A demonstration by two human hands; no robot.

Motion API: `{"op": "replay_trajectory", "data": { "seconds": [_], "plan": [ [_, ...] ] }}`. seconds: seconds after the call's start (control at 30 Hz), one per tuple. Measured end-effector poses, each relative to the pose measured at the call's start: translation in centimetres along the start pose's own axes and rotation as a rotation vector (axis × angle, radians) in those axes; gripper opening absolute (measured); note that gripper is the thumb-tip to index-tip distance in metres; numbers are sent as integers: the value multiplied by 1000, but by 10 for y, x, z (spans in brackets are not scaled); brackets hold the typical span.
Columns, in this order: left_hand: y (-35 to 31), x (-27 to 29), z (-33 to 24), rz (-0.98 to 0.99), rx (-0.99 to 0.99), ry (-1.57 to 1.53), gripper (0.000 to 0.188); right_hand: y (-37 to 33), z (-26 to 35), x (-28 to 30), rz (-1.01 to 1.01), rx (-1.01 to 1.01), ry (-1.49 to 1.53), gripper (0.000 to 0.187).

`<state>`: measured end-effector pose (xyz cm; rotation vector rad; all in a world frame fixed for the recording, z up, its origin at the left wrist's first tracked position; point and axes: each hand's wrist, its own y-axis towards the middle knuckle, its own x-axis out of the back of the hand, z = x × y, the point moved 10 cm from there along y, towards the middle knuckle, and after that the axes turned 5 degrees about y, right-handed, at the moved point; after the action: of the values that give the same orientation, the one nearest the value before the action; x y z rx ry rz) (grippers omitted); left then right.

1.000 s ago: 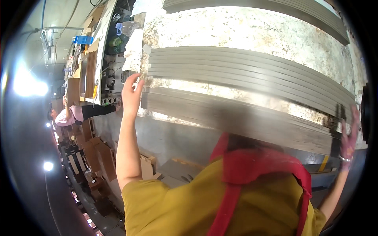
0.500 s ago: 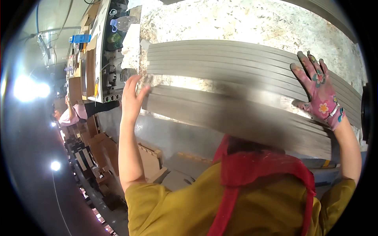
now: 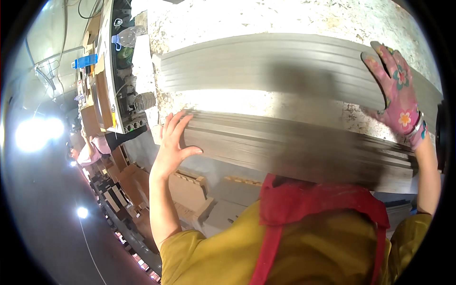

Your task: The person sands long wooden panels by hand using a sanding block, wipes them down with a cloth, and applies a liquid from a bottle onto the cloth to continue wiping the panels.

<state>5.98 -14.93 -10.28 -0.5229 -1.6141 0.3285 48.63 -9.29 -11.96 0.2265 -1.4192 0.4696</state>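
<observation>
Two groups of long grey strips lie across the worktable, a far row (image 3: 228, 61) and a nearer stack (image 3: 228, 137), with a strip of bare tabletop between them. My bare left hand (image 3: 172, 149) is at the left end of the nearer stack, fingertips on its end and thumb spread away. My right hand (image 3: 400, 92), in a pink flowered glove, lies over the right part of the far row with its fingers stretched out. Motion blur and shadow smear the middle of both groups, so single strips there cannot be counted.
The pale, speckled worktable (image 3: 209, 19) extends behind the strips. Beyond its left edge are a clear plastic jug (image 3: 127, 38) and a shelf of odds and ends. Flattened cardboard (image 3: 187, 190) stands below on the left. Another person (image 3: 95, 147) works farther off.
My left hand has come nearer to me, from beside the gap onto the nearer stack's end. My right hand has shifted slightly right. The gap between the strip groups looks wider.
</observation>
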Motion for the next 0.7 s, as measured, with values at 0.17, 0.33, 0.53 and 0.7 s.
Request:
{"op": "replay_trajectory", "data": {
  "seconds": [0.17,0.33,0.53,0.7],
  "plan": [
    [-5,10,7,-24,-26,-17,74,20,-16,2,-72,35,-3,89],
    [-6,99,94,-573,168,-291,36,1,-23,10,-191,120,-30,87],
    [118,113,152,-709,317,-39,36,7,-21,5,-162,160,-54,85],
    [197,69,188,-492,484,14,73,13,-24,5,-145,127,-59,85]
  ]
}}
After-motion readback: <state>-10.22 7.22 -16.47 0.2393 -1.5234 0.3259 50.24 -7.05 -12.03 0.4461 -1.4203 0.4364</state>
